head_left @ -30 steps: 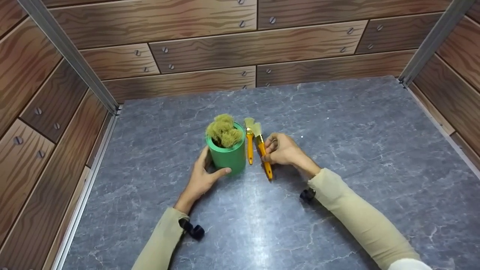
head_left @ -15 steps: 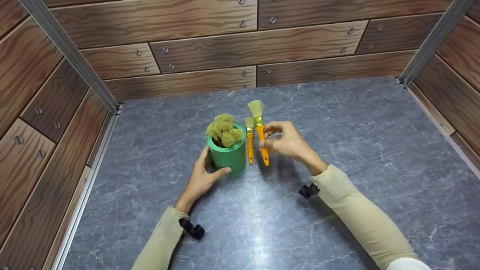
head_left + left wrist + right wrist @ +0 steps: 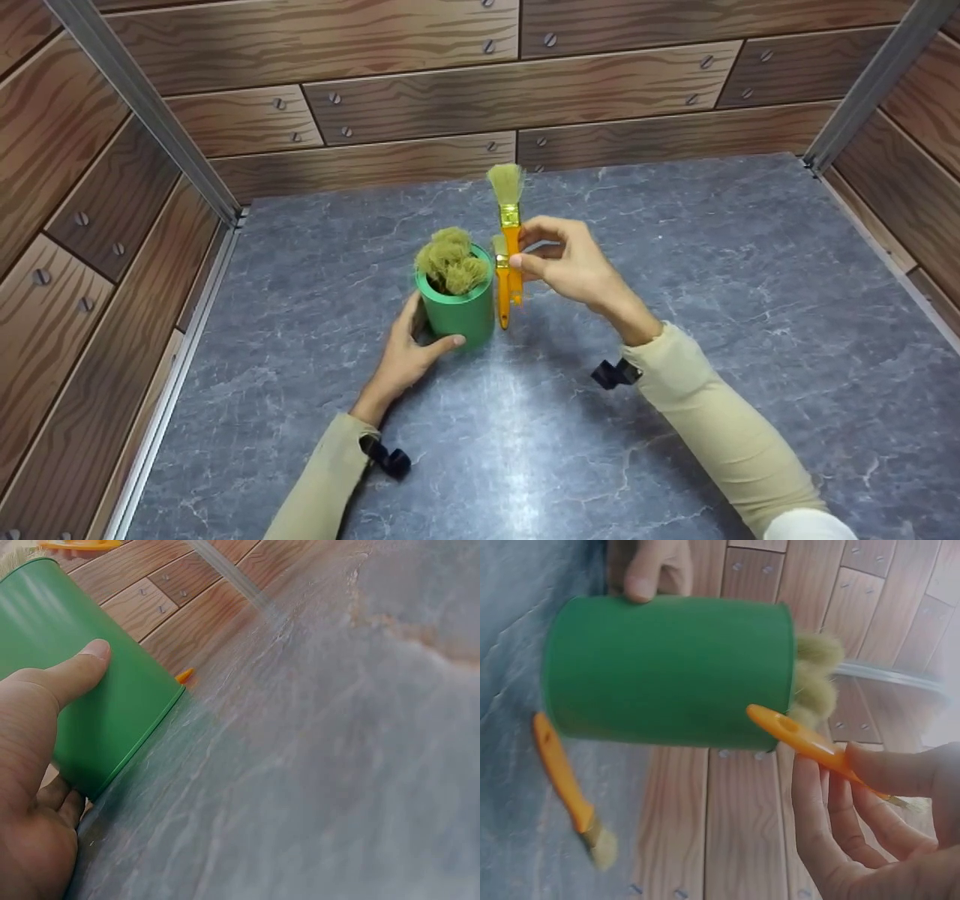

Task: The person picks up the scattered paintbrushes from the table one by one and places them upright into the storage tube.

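A green can (image 3: 461, 324) stands upright on the table, with tufts of pale bristles (image 3: 450, 259) showing above its rim. My left hand (image 3: 405, 360) grips the can low on its left side, thumb across the front. In the right hand (image 3: 574, 259), raised off the table just right of the can, a paintbrush (image 3: 802, 739) is pinched by its orange handle, bristles up. A smaller paintbrush (image 3: 504, 296) with an orange handle lies on the table against the can's right side. What the bristles in the can belong to is hidden inside it.
The grey marbled table (image 3: 712, 247) is enclosed by wood-plank-patterned walls (image 3: 420, 97) at the back and both sides. Metal posts (image 3: 142, 112) stand at the back corners. A dark camera mount (image 3: 386, 457) hangs at each wrist.
My right hand has lifted the larger paintbrush off the table and carried it up and slightly left, tilting it more upright. The left hand and the can have stayed in place.
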